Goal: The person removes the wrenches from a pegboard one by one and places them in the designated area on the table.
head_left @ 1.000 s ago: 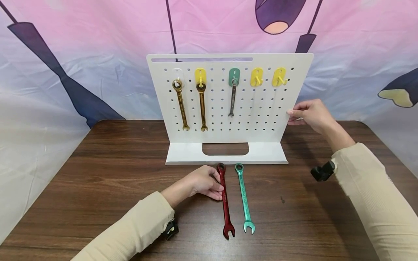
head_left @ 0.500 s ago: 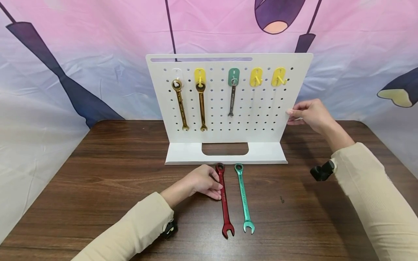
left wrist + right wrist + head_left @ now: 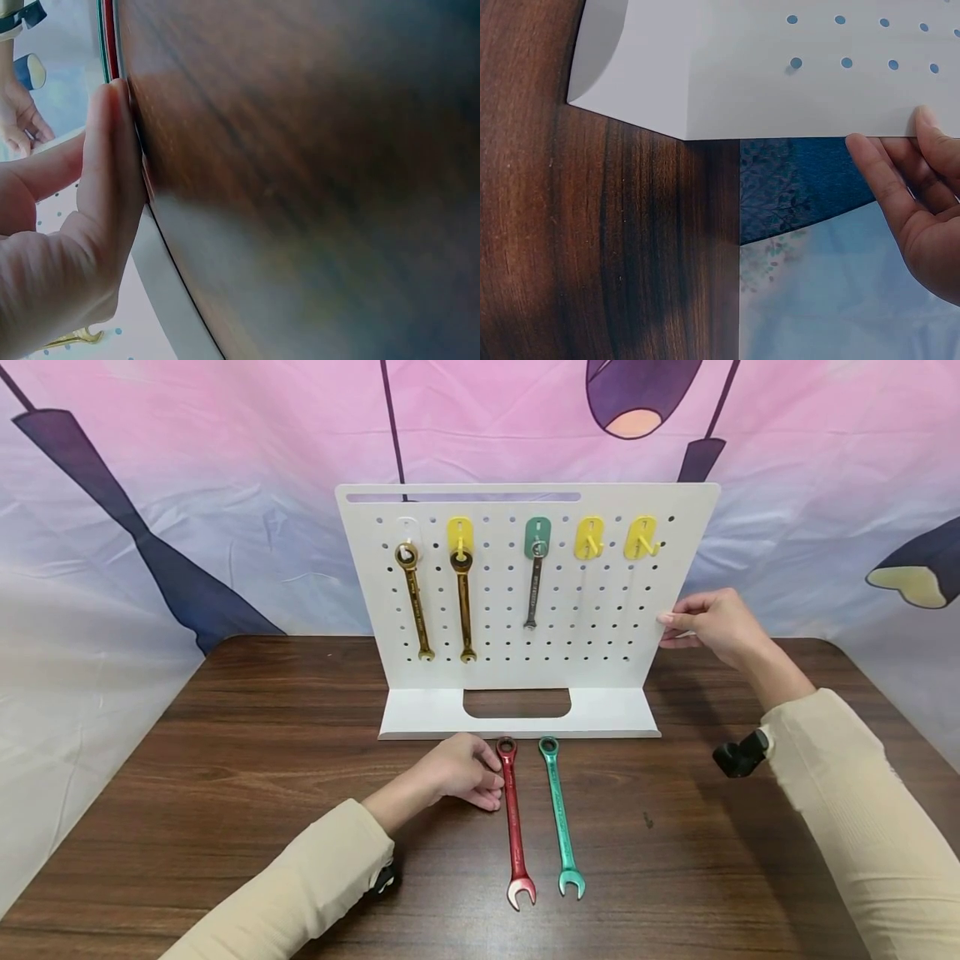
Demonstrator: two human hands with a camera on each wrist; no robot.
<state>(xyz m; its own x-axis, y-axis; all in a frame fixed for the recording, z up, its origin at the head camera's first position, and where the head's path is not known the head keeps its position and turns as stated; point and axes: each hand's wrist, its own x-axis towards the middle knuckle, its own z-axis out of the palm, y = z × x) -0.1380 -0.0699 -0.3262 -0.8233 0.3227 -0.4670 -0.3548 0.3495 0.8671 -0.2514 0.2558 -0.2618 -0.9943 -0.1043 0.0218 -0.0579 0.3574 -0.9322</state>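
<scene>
In front of the white pegboard, on the dark tabletop, we find the red wrench, its ring end just short of the board's base and its forked end toward us. At its left side rests the person's left grip, fingers loosely extended, a tip seeming to touch the shaft; we see nothing clasped in it. The green wrench lies just right of the red one, also before the board. We judge the step in hand to be handling the red wrench, though whether laying it down or taking it up we cannot tell. Taking it up would call for thumb and fingers to close round the shaft without nudging its green neighbour.

At the board's right edge, the right grip pinches the panel, thumb in front, fingertips at the edge and behind, probably steadying it. On the board hang two gold wrenches and a small grey wrench; right of these, two yellow hooks are bare. We have wide room left of the board; behind it, the fabric backdrop looks close, so reaching there seems tighter.
</scene>
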